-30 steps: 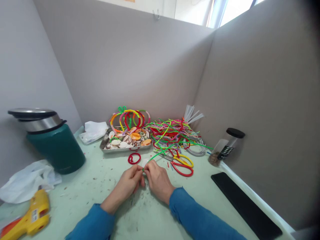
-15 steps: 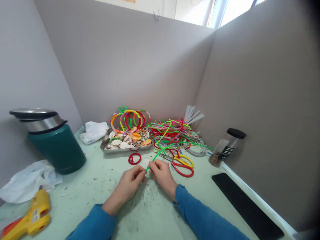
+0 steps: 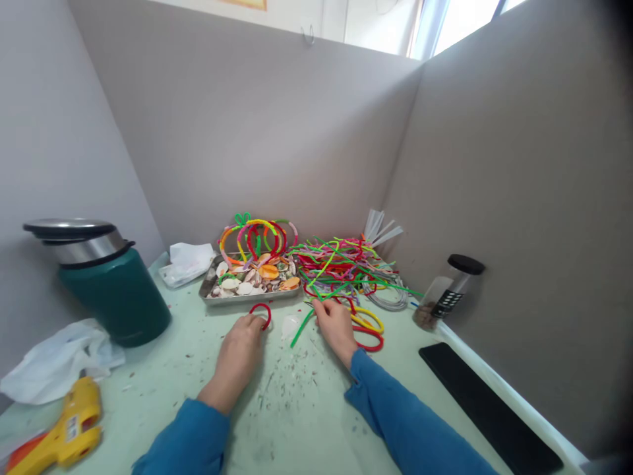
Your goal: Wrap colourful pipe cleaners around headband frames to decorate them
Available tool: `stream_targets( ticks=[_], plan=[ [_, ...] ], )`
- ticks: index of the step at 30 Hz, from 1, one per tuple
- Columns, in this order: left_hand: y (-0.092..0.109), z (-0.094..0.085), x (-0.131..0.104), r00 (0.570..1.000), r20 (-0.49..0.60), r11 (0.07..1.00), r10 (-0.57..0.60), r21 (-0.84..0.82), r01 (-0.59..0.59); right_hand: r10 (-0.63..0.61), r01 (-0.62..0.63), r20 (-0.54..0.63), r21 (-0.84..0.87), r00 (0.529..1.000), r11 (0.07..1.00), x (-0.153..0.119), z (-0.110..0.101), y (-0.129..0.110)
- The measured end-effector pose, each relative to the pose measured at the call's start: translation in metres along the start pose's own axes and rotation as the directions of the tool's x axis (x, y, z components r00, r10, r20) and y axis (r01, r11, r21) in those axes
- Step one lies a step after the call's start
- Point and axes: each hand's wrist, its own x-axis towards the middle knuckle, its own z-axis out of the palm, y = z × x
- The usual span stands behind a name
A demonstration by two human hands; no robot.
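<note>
My left hand (image 3: 241,349) has its fingers closed on the near left part of a red pipe-cleaner ring (image 3: 268,315), hiding some of it. In my right hand (image 3: 335,324) a green pipe cleaner (image 3: 299,332) is pinched between thumb and fingers. Its near end points down toward me, and its other end runs toward the heap. Partly behind the right hand lie scissors (image 3: 374,320) with yellow and red handles. A small whitish translucent piece (image 3: 290,327) rests on the table between both hands.
A metal tray (image 3: 251,301) of shells stands behind, with colourful pipe-cleaner hoops (image 3: 258,221). Right of it is a pipe-cleaner heap (image 3: 346,260). A green flask (image 3: 116,293) and yellow glue gun (image 3: 76,422) stand left. A jar (image 3: 452,290) and black strip (image 3: 487,406) are right.
My left hand has let go of the green pipe cleaner and moved left onto the red ring. My right hand has moved slightly forward and right, keeping the green pipe cleaner.
</note>
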Motion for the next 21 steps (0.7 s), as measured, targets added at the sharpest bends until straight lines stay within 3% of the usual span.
stream_targets(
  ticks=[3,6,10,12,16,21],
  plan=[
    [0.004,-0.005,-0.002,0.996,-0.088,0.997,0.024,-0.070,-0.030,-0.097,0.096,0.033,0.013,0.995,0.995,-0.011,-0.001,-0.008],
    [0.014,-0.008,-0.005,0.978,-0.140,0.974,0.157,-0.144,-0.177,-0.211,0.192,0.154,0.127,0.965,0.973,-0.025,0.002,-0.019],
    [0.029,-0.011,-0.011,0.928,-0.110,0.905,0.357,-0.204,-0.372,-0.186,0.119,0.230,0.277,0.955,0.953,-0.034,0.012,-0.025],
    [0.034,-0.012,-0.012,0.915,-0.103,0.884,0.391,-0.235,-0.404,-0.117,0.030,0.241,0.338,0.963,0.941,-0.034,0.016,-0.022],
    [0.036,-0.014,-0.011,0.951,-0.160,0.882,0.263,-0.360,-0.305,0.014,-0.182,0.323,0.496,0.946,0.849,-0.031,0.018,-0.015],
    [0.028,-0.013,-0.006,0.990,-0.107,0.816,-0.092,-0.578,0.013,0.047,-0.249,0.332,0.598,0.942,0.762,-0.031,0.016,-0.016]
  ],
)
